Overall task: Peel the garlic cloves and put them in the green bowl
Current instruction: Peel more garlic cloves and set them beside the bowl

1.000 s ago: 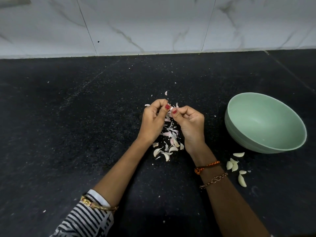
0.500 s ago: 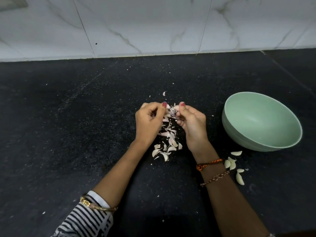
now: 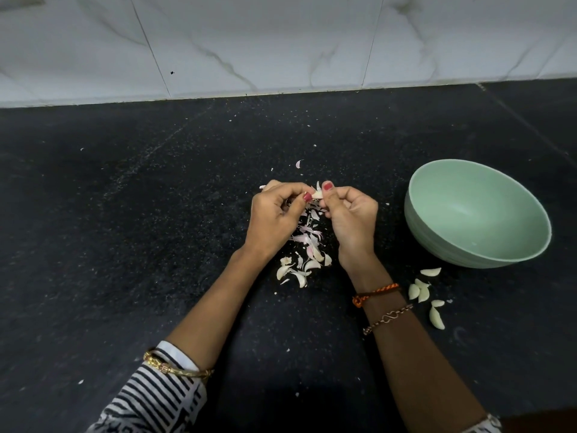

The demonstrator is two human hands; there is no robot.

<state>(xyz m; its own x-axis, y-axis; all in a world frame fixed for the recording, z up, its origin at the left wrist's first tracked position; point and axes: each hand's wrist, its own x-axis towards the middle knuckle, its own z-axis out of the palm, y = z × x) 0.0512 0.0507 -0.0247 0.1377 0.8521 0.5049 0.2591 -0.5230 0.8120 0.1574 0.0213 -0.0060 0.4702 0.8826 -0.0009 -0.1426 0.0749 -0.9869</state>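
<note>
tabletop [image 3: 125, 245]: dark speckled stone, matt | wall tiles [image 3: 281, 42]: glossy white marble pattern | green bowl [image 3: 468, 214]: smooth satin finish, possibly plastic | garlic skins [image 3: 307, 235]: thin, papery | bangle [image 3: 178, 368]: shiny gold-coloured metal | sleeve [image 3: 156, 401]: striped cloth

single head cam, wide-angle, looking forward and down at black counter [image 3: 125, 245], tiled wall [image 3: 281, 42] across top, both forearms close below lens

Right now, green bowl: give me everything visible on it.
The green bowl is pale mint, smooth and matte, like plastic or glazed ceramic. It sits upright on the black counter, right of the hands, and looks empty inside. Nothing touches it; several peeled cloves lie on the counter just in front of it.
</note>
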